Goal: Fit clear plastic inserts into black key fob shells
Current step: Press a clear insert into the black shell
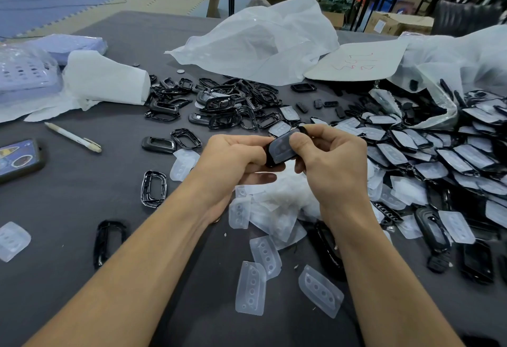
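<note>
Both my hands hold one black key fob shell (274, 158) with a clear plastic insert (282, 149) lying in it, a little above the table centre. My left hand (233, 160) grips the shell's left end, fingers curled under it. My right hand (329, 160) grips the right end, its thumb pressing on the insert. Loose clear inserts (263, 239) lie heaped under my hands and towards me. Empty black shells (219, 105) are piled beyond my hands. Shells with inserts fitted (452, 160) cover the table's right side.
A pen (72, 137) and a phone (19, 158) lie at the left on the dark grey table (82, 195). A roll of white foam sheet (107, 77) and crumpled white plastic bags (263, 42) sit at the back. Single shells (153, 189) lie near my left forearm.
</note>
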{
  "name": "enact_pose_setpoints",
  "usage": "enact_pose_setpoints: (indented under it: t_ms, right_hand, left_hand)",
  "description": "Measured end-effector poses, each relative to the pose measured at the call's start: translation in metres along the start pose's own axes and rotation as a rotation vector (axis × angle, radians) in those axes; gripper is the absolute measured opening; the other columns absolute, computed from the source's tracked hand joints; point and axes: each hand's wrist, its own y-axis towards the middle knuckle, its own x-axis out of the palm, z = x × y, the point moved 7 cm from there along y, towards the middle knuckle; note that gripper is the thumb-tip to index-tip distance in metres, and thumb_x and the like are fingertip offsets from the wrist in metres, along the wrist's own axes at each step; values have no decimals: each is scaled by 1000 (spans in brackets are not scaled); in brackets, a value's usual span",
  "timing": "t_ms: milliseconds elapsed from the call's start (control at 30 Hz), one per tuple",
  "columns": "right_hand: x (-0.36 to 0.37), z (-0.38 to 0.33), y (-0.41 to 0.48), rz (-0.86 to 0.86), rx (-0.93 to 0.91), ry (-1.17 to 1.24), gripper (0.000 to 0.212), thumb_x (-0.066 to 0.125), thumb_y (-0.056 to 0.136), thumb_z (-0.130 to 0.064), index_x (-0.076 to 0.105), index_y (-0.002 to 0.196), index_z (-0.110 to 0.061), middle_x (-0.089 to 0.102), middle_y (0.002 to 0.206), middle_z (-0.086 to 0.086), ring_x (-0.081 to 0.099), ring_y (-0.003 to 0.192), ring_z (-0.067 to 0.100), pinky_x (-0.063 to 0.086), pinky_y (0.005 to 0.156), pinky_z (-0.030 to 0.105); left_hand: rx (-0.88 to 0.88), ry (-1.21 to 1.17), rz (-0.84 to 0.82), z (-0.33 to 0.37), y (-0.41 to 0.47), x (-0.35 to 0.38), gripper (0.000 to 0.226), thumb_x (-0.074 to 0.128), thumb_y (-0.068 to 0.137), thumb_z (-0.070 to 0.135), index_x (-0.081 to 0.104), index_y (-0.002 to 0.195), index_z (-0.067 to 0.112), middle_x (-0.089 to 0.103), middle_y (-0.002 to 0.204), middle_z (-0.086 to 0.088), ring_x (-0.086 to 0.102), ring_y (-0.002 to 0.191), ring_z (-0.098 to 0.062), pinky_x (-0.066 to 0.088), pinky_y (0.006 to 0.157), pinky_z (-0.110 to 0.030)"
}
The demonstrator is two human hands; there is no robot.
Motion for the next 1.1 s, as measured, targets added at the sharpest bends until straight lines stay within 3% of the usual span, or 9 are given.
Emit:
enact_pose_setpoints:
  t_ms: [333, 767, 1100]
  right_hand:
    - [0, 2, 1, -13, -1, -15, 6, 76, 91, -13, 76, 85, -14, 65, 56, -4, 55, 46, 12, 44, 52, 21]
    - [1, 1, 1, -21, -14, -10, 5, 77, 90, -13, 76, 86, -16, 63, 54, -3, 54, 45, 13, 44, 51, 23]
    - [1, 0, -1, -25, 6, -29, 9, 77, 89, -14, 76, 82, -18, 66, 56, -4, 56, 46, 13, 45, 53, 23]
  left_hand:
    - [-53, 74, -5, -4, -2, 1, 16, 64, 93, -1, 79, 98, 1, 79, 91, -21, 78, 77, -21, 65, 68, -27]
    - [0, 110, 38, -2, -2, 1, 19, 64, 92, -5, 80, 87, 3, 79, 81, -17, 76, 70, -19, 61, 63, -24]
    - [4, 113, 35, -1, -3, 1, 13, 69, 95, 6, 81, 90, 6, 79, 85, -17, 77, 73, -23, 62, 65, -26]
